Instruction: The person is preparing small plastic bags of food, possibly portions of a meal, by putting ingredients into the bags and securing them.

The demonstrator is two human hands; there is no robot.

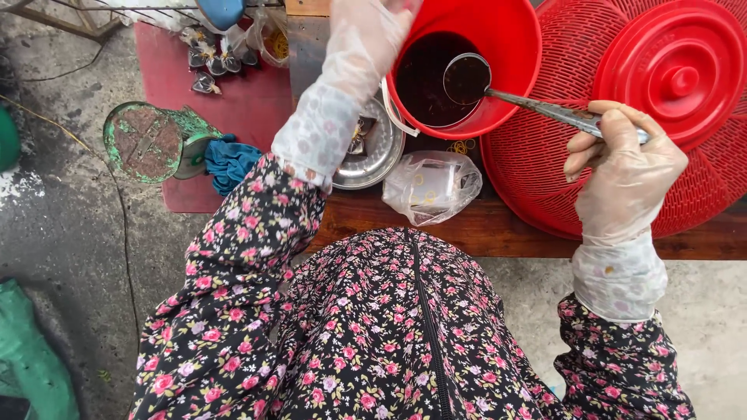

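Head view, looking straight down: the right hand, in a thin clear glove, is closed around the metal handle of a ladle whose bowl sits in the dark liquid inside a red bucket. The left hand, gloved too, reaches to the bucket's near rim at the top edge of the frame; its fingers are cut off there, so I cannot tell whether it grips the rim or only steadies it.

The bucket stands at the back of a wooden desk, touching a large red mesh food cover on the right. Just in front lie a round metal dish and a clear plastic bag.

The likely trouble is spilling. The ladle handle is long and held near its end, so a full bowl could tip and drip dark liquid onto the bag, the dish or the floral sleeves. If the left hand pulls the rim too far, the bucket could tilt towards the desk edge. Wet gloves could also let the handle slip.
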